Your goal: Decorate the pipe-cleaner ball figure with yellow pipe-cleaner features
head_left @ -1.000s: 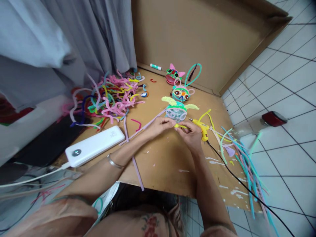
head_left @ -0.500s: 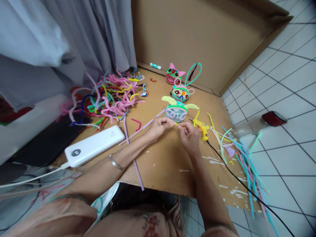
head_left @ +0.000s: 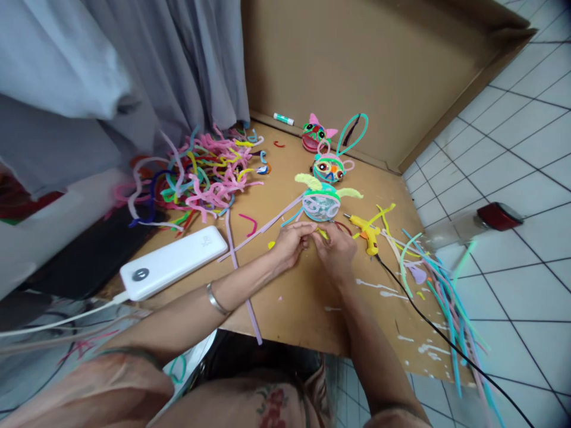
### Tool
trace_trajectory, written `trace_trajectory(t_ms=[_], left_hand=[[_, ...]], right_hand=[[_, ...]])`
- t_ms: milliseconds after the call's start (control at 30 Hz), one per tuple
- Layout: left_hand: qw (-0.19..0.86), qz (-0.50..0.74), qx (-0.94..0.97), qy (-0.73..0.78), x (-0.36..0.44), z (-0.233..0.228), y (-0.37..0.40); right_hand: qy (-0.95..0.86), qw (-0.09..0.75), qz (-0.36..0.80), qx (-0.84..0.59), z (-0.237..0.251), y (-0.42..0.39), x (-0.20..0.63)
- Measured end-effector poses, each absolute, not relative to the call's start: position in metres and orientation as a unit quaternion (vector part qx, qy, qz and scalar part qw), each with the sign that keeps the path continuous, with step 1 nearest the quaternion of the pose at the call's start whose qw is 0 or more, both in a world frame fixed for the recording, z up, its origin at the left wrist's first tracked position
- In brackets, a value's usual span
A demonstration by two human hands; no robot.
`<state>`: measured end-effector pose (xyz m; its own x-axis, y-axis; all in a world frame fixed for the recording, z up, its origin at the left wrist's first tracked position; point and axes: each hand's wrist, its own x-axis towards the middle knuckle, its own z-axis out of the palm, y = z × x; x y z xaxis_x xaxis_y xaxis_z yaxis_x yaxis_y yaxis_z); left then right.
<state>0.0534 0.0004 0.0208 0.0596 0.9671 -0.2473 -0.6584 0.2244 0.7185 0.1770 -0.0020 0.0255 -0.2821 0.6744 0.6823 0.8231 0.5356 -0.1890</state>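
Observation:
My left hand (head_left: 292, 242) and my right hand (head_left: 335, 246) meet above the cardboard, fingertips pinched together on a yellow pipe cleaner (head_left: 322, 234), mostly hidden by the fingers. Just beyond them stands a clear round ornament (head_left: 321, 208) with a green band, pale yellow ear shapes and lilac loops. Right of my right hand, a yellow hot glue gun (head_left: 369, 235) lies on the cardboard, with a yellow strip (head_left: 379, 217) crossing it. Whether that strip joins the held piece I cannot tell. A small yellow piece (head_left: 271, 245) lies beside my left hand.
Two finished-looking animal heads (head_left: 329, 168) stand behind the clear ornament. Left is a heap of coloured pipe cleaners (head_left: 209, 172) and a white power bank (head_left: 173, 261). Lilac stems (head_left: 252, 315) cross the cardboard. The glue gun's black cord (head_left: 428, 321) passes loose stems (head_left: 450, 303) at right.
My hands have closed in on each other around the yellow pipe cleaner. The yellow strip by my right hand has swung right across the glue gun. The view has shifted slightly.

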Motion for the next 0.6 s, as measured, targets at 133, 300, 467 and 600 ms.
trace_trajectory(t_ms=[133,300,467,600], left_hand=[[0.709,0.576,0.207,0.351,0.053,0.024,-0.002],[0.687,0.576,0.248,0.367,0.052,0.027,-0.002],[0.619,0.574,0.372,0.385,0.045,0.030,0.002],[0.605,0.511,0.488,0.368,0.030,0.036,0.010]], right_hand=[[-0.801,0.395,-0.045,-0.448,0.028,0.003,0.184],[-0.779,0.431,0.075,-0.450,0.031,0.009,0.191],[-0.752,0.449,0.156,-0.457,0.036,0.009,0.192],[-0.749,0.450,0.206,-0.441,0.042,0.008,0.192]])
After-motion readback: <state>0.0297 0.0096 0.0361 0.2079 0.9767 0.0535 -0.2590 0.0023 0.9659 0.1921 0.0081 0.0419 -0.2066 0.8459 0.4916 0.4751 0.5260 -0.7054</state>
